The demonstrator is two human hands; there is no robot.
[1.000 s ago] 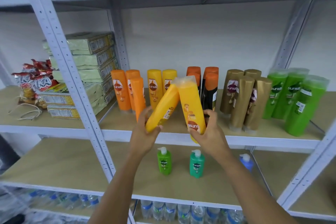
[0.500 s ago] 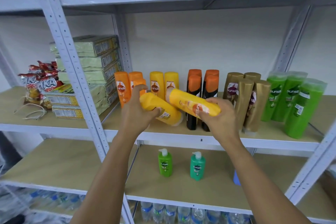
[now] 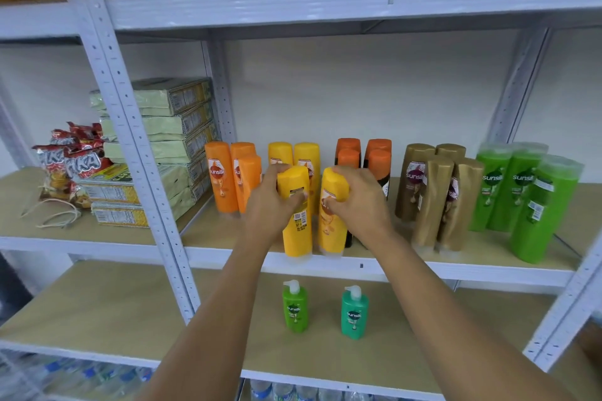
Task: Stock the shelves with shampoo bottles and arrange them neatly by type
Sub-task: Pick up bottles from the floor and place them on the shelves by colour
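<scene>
I am holding two yellow shampoo bottles upright at the front edge of the middle shelf (image 3: pixel 407 258), long axes vertical, caps down on the board. My left hand (image 3: pixel 273 205) is wrapping its fingers round the upper half of the left yellow bottle (image 3: pixel 296 231), whose barcode side is facing me. My right hand (image 3: pixel 356 202) is gripping the top of the right yellow bottle (image 3: pixel 332 231), label partly showing. The two are standing just beside each other, in front of two more yellow bottles (image 3: pixel 293 155). My hands are hiding much of both labels and most of the black bottles with orange ends (image 3: pixel 378 156) behind them. Both forearms are reaching forward and upward from the bottom of the view, wrists nearly level.
</scene>
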